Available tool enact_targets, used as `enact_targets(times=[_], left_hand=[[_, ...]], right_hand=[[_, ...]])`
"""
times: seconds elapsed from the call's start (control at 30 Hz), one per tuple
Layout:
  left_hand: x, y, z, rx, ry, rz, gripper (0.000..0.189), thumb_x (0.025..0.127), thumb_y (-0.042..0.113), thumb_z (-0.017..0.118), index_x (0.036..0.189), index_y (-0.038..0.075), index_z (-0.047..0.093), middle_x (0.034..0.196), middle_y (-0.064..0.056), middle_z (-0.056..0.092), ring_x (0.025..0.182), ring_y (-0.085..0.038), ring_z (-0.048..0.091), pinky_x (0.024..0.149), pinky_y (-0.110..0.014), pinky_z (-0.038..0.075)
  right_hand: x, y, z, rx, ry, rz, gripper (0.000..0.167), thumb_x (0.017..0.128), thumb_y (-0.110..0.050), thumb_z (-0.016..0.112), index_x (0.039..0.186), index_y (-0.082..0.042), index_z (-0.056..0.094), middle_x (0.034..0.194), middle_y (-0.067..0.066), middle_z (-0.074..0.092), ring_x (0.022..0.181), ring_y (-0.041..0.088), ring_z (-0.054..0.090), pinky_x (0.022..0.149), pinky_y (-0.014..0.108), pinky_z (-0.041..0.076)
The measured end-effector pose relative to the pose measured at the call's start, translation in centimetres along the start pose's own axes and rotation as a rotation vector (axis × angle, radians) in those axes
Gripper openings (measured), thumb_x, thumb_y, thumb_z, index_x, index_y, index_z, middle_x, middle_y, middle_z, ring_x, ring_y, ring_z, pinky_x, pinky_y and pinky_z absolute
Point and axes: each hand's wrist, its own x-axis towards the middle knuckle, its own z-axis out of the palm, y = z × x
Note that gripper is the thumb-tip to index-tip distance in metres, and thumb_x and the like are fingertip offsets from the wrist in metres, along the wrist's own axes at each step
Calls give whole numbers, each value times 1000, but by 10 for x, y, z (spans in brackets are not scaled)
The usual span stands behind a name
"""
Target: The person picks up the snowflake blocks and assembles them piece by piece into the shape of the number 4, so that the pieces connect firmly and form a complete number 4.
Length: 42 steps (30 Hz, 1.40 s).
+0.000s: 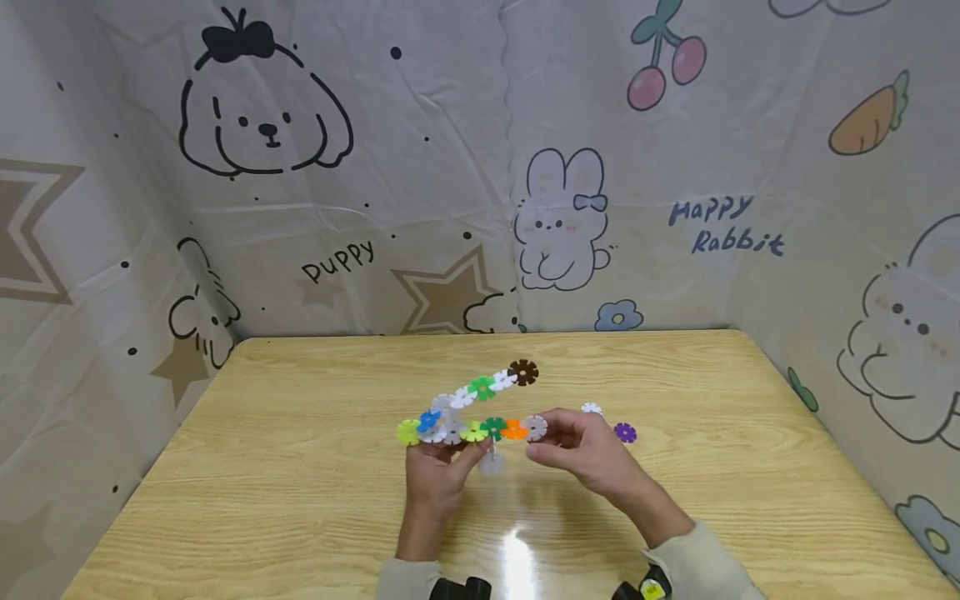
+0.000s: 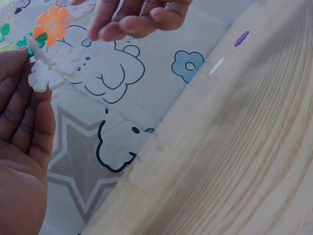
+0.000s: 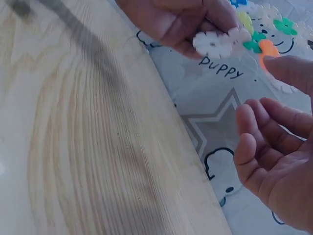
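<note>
My left hand point(image 1: 437, 483) holds a branching chain of interlocking plastic snowflake discs point(image 1: 474, 431) above the table, thumb and fingers at its lower side. Yellow, blue, white, green and orange discs form the lower row. An upper branch slants up to a brown disc point(image 1: 523, 372). Below the dark green disc point(image 1: 492, 428) hangs a translucent white disc point(image 2: 55, 68). My right hand point(image 1: 588, 450) is at the row's right end, its thumb and index finger around the whitish end disc point(image 1: 536, 427) beside the orange disc point(image 2: 51, 24). Its other fingers are loosely bent.
A purple snowflake disc point(image 1: 625, 432) and a white one point(image 1: 592, 408) lie on the wooden table point(image 1: 300, 500) beyond my right hand. A printed cloth point(image 1: 450, 167) rises behind the table and along its sides.
</note>
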Motion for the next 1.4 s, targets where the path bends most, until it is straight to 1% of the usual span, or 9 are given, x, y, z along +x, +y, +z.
enact_targets(times=[0.17, 0.37, 0.47, 0.6, 0.83, 1.03, 1.13, 1.33, 1.4], left_hand=[[1, 0, -4, -11, -15, 24, 28, 73, -22, 73, 98, -19, 60, 89, 1, 73, 79, -10, 69, 70, -26, 56], [0, -1, -6, -6, -24, 19, 30, 73, -22, 74, 100, -18, 61, 92, 1, 73, 82, -11, 68, 72, -26, 55], [0, -1, -7, -27, -29, 12, 33, 73, -22, 74, 103, -16, 61, 94, -2, 73, 83, -12, 68, 71, -26, 56], [-1, -1, -8, -58, -49, -8, 35, 73, -20, 74, 106, -14, 61, 97, -8, 73, 83, -14, 69, 69, -26, 56], [-3, -2, -11, -27, -43, -46, 34, 74, -19, 75, 104, -15, 62, 96, -3, 73, 81, -12, 68, 69, -26, 55], [-3, -3, -13, 5, -39, -36, 28, 74, -18, 75, 99, -12, 65, 92, -2, 73, 79, -12, 68, 67, -25, 55], [-3, -2, -15, 27, -38, -30, 27, 75, -17, 76, 99, -13, 64, 93, -5, 73, 79, -12, 68, 66, -25, 54], [-3, 0, -19, 64, -40, -48, 29, 75, -17, 76, 102, -15, 64, 96, -17, 73, 81, -12, 69, 68, -26, 56], [-3, 0, -21, 71, -38, -46, 29, 75, -18, 75, 101, -14, 65, 95, -19, 72, 80, -12, 69, 68, -27, 56]], right_hand=[[0, 5, -10, -132, 38, 27, 38, 91, -18, 75, 121, 5, 65, 101, 10, 68, 91, 24, 64, 76, 31, 55], [2, 11, -21, -173, 69, 62, 40, 91, -19, 75, 120, 7, 65, 102, 8, 68, 92, 24, 63, 75, 30, 54], [2, 14, -25, -187, 86, 77, 41, 91, -19, 75, 120, 7, 64, 101, 8, 68, 91, 24, 63, 74, 31, 54], [3, 16, -30, -228, 127, 93, 39, 92, -18, 75, 119, 7, 65, 99, 6, 68, 89, 23, 63, 74, 32, 54], [7, 22, -39, -350, 196, 106, 33, 93, -17, 73, 115, 6, 67, 95, 4, 69, 85, 18, 64, 71, 29, 53], [12, 30, -49, -481, 265, 140, 25, 92, -13, 72, 110, 5, 70, 89, 2, 69, 81, 17, 63, 68, 31, 51], [14, 35, -54, -521, 281, 154, 22, 92, -11, 71, 107, 4, 70, 87, 3, 69, 80, 18, 63, 70, 33, 50], [17, 47, -64, -584, 296, 162, 22, 92, -13, 71, 107, 3, 71, 86, 3, 69, 80, 18, 62, 73, 36, 50], [20, 49, -66, -606, 299, 164, 23, 91, -13, 71, 106, 4, 71, 86, 3, 68, 80, 18, 62, 73, 37, 50]])
